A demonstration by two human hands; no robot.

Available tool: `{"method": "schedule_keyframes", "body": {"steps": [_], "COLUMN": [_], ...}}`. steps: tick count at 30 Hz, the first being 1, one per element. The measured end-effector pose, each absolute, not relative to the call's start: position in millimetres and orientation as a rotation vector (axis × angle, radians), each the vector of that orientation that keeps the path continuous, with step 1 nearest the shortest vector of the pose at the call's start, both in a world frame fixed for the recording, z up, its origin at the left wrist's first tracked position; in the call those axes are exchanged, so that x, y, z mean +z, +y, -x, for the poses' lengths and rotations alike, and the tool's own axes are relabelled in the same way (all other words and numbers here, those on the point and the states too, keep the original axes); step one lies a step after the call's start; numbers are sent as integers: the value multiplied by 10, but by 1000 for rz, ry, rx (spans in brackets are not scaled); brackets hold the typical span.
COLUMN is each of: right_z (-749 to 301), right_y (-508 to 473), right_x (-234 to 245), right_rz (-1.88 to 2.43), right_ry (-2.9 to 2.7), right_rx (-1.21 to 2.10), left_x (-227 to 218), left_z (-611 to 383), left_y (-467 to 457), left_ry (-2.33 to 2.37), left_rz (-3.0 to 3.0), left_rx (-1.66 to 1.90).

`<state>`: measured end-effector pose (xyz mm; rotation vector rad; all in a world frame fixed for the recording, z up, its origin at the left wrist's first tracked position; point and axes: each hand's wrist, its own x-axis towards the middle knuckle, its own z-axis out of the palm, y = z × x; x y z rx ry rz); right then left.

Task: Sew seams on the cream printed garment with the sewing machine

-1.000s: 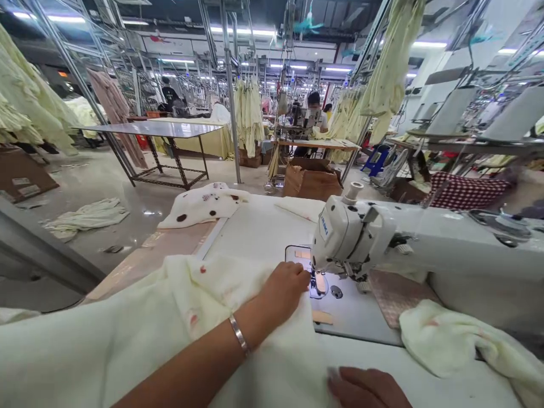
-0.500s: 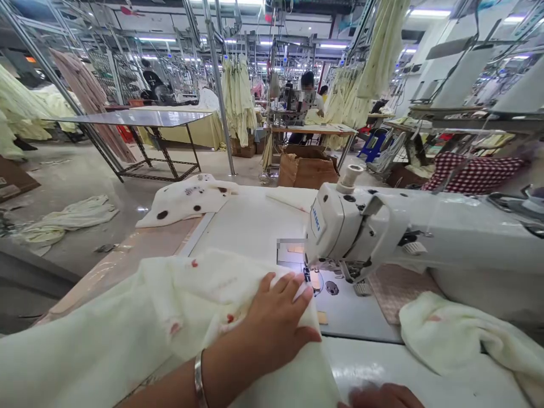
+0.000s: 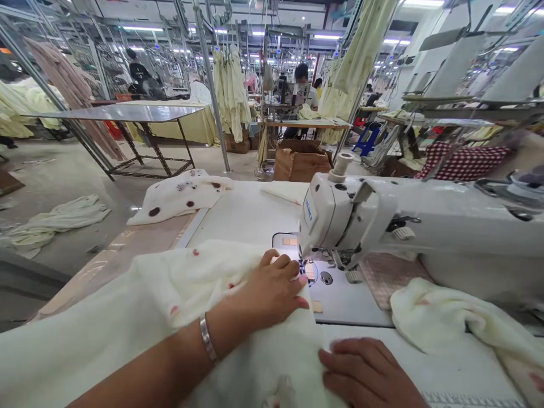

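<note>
A pale cream fleece fabric [image 3: 140,306] with small red marks spreads over the left and front of the sewing table. My left hand [image 3: 272,292], with a silver bracelet at the wrist, presses on it beside the presser foot, fingers bent and gripping the cloth. At the fabric's right edge, lower down, is my right hand [image 3: 369,371]. Its fingers lie close together on that edge, and its thumb is hidden. The white sewing machine [image 3: 340,221] stands just right of my left hand, its needle area lit and partly covered by my fingers.
A spotted fleece piece [image 3: 178,195] lies at the table's back left. More cream fabric [image 3: 450,317] is bunched at the right, below the machine arm. Beyond are a cardboard box [image 3: 301,161], a metal-legged table [image 3: 127,112], hanging garments and people at other machines.
My left hand's fingers, spread flat before, are now drawn in and bent on the fabric. My right hand has come up from the bottom edge to the cloth's right edge. The view has shifted slightly.
</note>
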<state>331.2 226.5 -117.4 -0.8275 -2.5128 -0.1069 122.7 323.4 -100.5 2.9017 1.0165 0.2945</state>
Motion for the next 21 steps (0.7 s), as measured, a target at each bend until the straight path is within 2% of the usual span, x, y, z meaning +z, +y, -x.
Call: {"method": "schedule_keyframes", "body": {"steps": [9,21], "right_z": [-3404,-3524], "right_y": [1997,1946], "right_x": [-1028,-904], "right_rz": [883,820], "right_ry": [-2436,-2621], "right_rx": [-20,-58], "left_x": [-1132,-1276], "left_z": [-1353,-1244], "left_y": [2131,2111], "left_ry": [1136,1059], "left_rz": [-2792,-2792], "left_rx": [329,348]}}
